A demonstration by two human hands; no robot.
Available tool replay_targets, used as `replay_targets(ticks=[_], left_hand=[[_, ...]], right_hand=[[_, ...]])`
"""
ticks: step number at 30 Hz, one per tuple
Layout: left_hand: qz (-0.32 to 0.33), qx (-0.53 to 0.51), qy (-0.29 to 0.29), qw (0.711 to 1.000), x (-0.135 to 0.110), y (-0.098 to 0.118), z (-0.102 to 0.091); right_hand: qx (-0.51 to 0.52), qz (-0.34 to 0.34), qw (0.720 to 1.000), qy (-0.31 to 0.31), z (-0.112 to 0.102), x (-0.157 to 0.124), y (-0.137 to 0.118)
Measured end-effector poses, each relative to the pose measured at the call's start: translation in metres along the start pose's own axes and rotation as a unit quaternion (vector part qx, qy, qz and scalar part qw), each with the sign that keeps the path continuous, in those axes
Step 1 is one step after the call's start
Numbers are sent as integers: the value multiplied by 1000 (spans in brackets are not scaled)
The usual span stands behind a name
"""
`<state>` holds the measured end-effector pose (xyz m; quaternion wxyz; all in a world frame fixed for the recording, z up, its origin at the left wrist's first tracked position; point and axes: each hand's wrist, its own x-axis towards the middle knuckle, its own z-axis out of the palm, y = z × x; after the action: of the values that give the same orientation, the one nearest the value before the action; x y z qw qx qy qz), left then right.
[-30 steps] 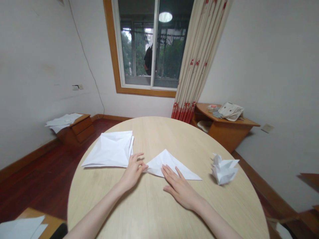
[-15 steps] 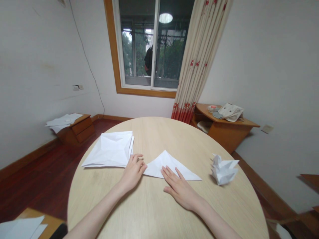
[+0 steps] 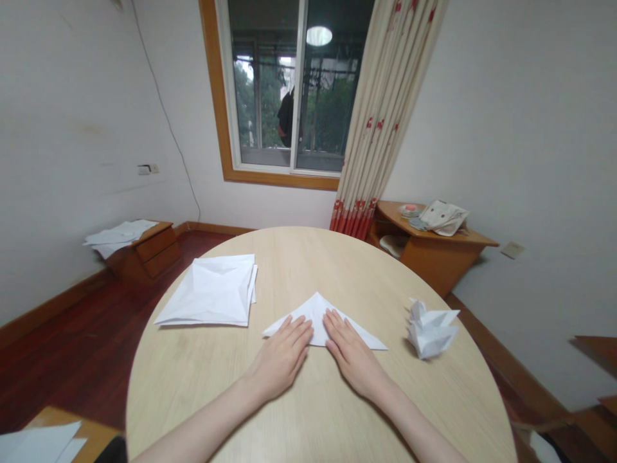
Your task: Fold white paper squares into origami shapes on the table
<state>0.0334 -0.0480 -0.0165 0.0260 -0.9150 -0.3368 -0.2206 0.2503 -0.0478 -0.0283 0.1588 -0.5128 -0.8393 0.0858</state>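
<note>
A white sheet of paper folded into a triangle (image 3: 317,316) lies flat on the round table (image 3: 308,411), its peak pointing away from me. My left hand (image 3: 284,354) rests on its left half with the fingers stretched out. On the right half lies my right hand (image 3: 351,350), also flat, its fingers extended and the thumb a little apart. Between the two hands a strip of the paper shows. Both hands cover part of its near edge.
To the left is a stack of white paper sheets (image 3: 212,292). A folded paper figure with pointed parts (image 3: 430,329) stands at the right. Beyond the table are a low cabinet with papers (image 3: 157,247), a corner desk (image 3: 434,257) and a curtain (image 3: 380,122).
My left hand has moved right, from the paper's left corner beside the stack onto its left half, and flattened. My right hand has shifted slightly, still on the paper.
</note>
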Motion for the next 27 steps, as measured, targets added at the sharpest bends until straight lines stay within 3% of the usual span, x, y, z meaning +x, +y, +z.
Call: replay_targets(ticks=[3,13,27], left_hand=[[2,-19,-41,999,-1,3,4],[-40,-67,-179,981,-1,4,1],[-85,-78,-216,970,-3,6,-2]], right_hand=[[-33,20,999,6,3,1,4],[-71,52,994,-68,2,1,-3],[-74,129,979,-136,-15,2,-15]])
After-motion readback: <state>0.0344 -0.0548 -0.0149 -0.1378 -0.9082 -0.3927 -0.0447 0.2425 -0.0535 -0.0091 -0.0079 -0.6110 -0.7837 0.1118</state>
